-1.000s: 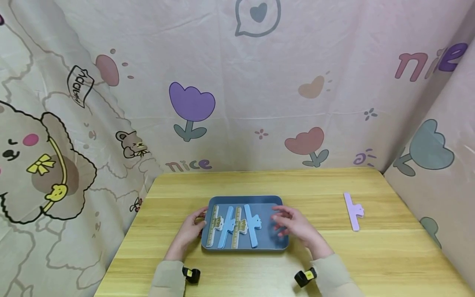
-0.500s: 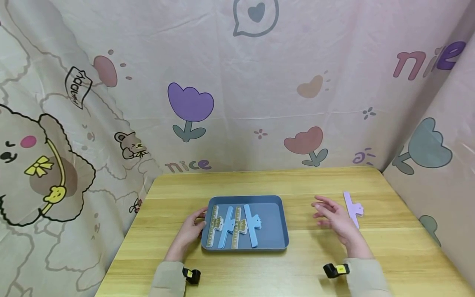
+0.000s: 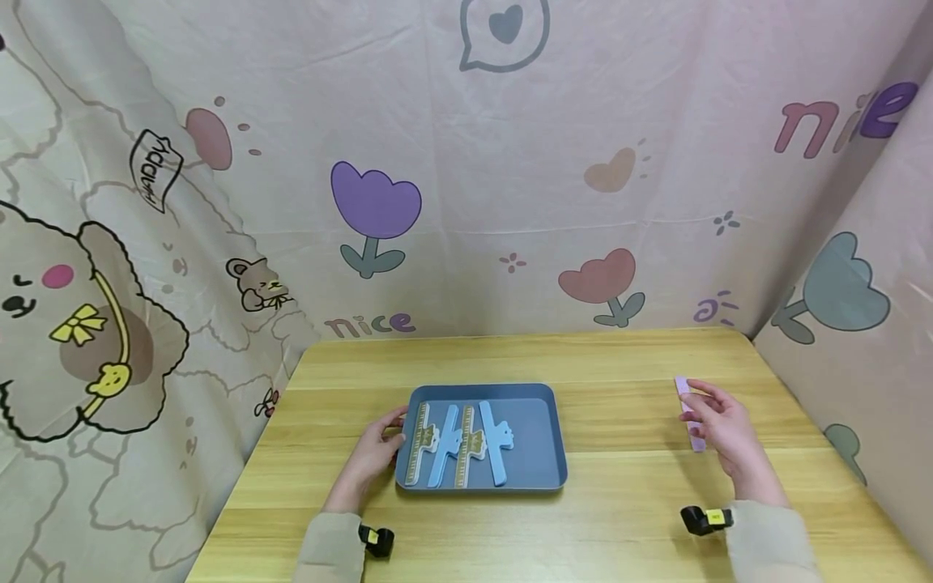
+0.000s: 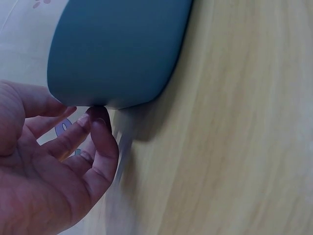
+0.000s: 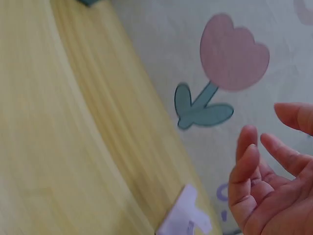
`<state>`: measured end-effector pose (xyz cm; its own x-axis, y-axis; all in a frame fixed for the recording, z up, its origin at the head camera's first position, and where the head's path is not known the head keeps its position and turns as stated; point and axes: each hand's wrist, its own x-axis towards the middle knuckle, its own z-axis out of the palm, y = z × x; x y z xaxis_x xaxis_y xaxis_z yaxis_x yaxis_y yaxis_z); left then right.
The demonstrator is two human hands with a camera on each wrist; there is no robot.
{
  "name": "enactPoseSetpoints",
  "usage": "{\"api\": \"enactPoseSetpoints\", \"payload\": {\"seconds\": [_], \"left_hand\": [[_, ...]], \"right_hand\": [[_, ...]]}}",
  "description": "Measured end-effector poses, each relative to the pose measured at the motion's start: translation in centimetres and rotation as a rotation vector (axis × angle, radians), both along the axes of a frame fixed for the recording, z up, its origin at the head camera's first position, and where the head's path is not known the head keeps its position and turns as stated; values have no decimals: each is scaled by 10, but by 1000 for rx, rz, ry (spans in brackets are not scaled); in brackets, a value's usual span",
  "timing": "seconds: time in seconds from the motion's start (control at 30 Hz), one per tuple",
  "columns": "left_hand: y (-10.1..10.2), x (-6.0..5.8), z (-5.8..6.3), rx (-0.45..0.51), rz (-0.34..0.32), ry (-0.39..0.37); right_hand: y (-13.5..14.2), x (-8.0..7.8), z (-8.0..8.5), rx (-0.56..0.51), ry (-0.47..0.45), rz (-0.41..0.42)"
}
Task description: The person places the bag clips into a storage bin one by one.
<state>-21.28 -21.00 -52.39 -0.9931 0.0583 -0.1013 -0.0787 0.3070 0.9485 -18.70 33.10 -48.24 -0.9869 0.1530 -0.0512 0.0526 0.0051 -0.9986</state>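
Observation:
At the left end of a blue-grey tray [image 3: 535,457], my left hand [image 3: 373,452] grips the rim. In the left wrist view its thumb lies along the side of the tray [image 4: 117,54] and the fingers curl below the edge. Inside the tray lie two light blue long-bar clips [image 3: 498,453] and two clear-and-gold ones [image 3: 464,465], side by side. My right hand [image 3: 732,437] hovers over a lilac long-bar clip [image 3: 697,444] on the table, fingers loosely bent and apart. The right wrist view shows the lilac clip [image 5: 178,218] below the hand [image 5: 279,196], with nothing between the fingers.
The wooden table [image 3: 612,526] reaches back to a printed cloth backdrop [image 3: 466,186], which also hangs at both sides. Bare tray floor lies right of the clips. A black wrist camera [image 3: 705,520] sits on each wrist.
My right hand has moved right, from the tray's right side across the table to the lilac clip. The left hand, the tray and its clips have stayed in place.

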Motion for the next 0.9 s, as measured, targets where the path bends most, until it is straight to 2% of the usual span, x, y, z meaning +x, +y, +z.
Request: {"api": "enactPoseSetpoints", "payload": {"seconds": [0.17, 0.27, 0.53, 0.9], "left_hand": [[0, 0, 0, -2, 2, 0], [0, 0, -1, 4, 0, 0], [0, 0, -2, 5, -3, 7], [-1, -2, -4, 12, -2, -2]], "right_hand": [[18, -2, -4, -63, -40, -80], [26, -3, -7, -61, -76, -111], [43, -7, -17, 35, -158, -146], [56, -12, -29, 193, -297, -127]]}}
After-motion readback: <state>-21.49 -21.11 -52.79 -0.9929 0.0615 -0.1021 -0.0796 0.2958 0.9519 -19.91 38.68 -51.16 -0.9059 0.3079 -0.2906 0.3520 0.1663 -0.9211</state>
